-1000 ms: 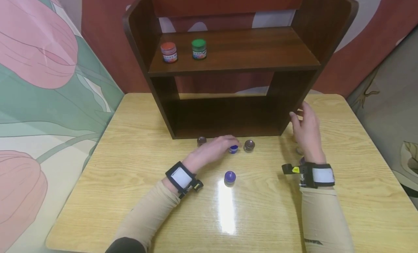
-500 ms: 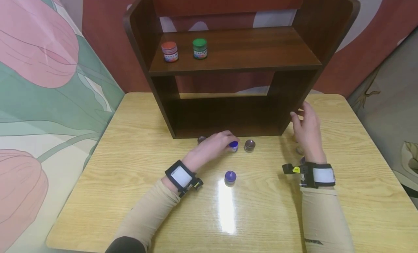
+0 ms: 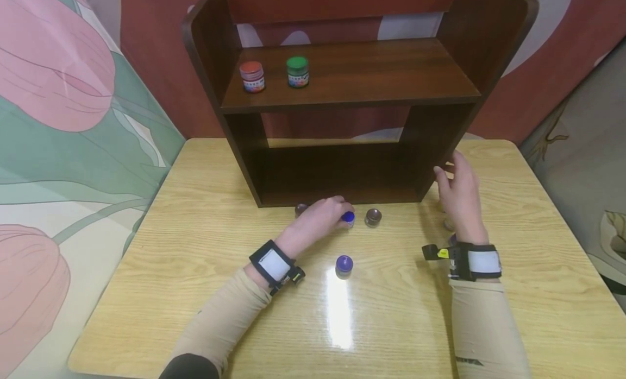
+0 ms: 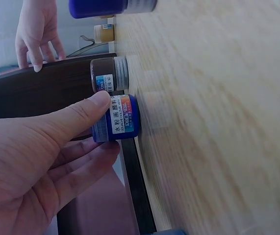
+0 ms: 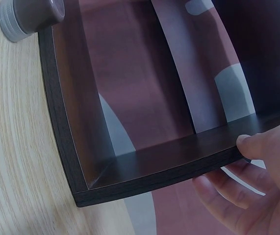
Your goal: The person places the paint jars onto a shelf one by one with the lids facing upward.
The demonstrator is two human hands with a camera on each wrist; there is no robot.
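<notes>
My left hand (image 3: 318, 220) pinches a small blue gouache paint jar (image 4: 124, 117) between thumb and fingers, just in front of the shelf's lower front edge. The jar's base is close to the tabletop; whether it touches cannot be told. Beside it stands a brown paint jar (image 3: 373, 218). A purple-lidded jar (image 3: 344, 265) sits nearer to me. Partly behind my left hand is another dark jar (image 3: 300, 209). My right hand (image 3: 461, 200) grips the right side panel of the dark wooden shelf (image 5: 169, 183), thumb on the front edge and fingers on the outer side.
On the upper shelf board stand a red-lidded jar (image 3: 252, 77) and a green-lidded jar (image 3: 298, 72). Several jars lie partly hidden by my right forearm, among them a purple one (image 3: 452, 240). The light wooden table (image 3: 195, 178) meets patterned walls behind.
My left fingers, earlier stretched over the blue jar, have drawn back a little and now pinch its side. The right hand keeps its grip on the shelf panel.
</notes>
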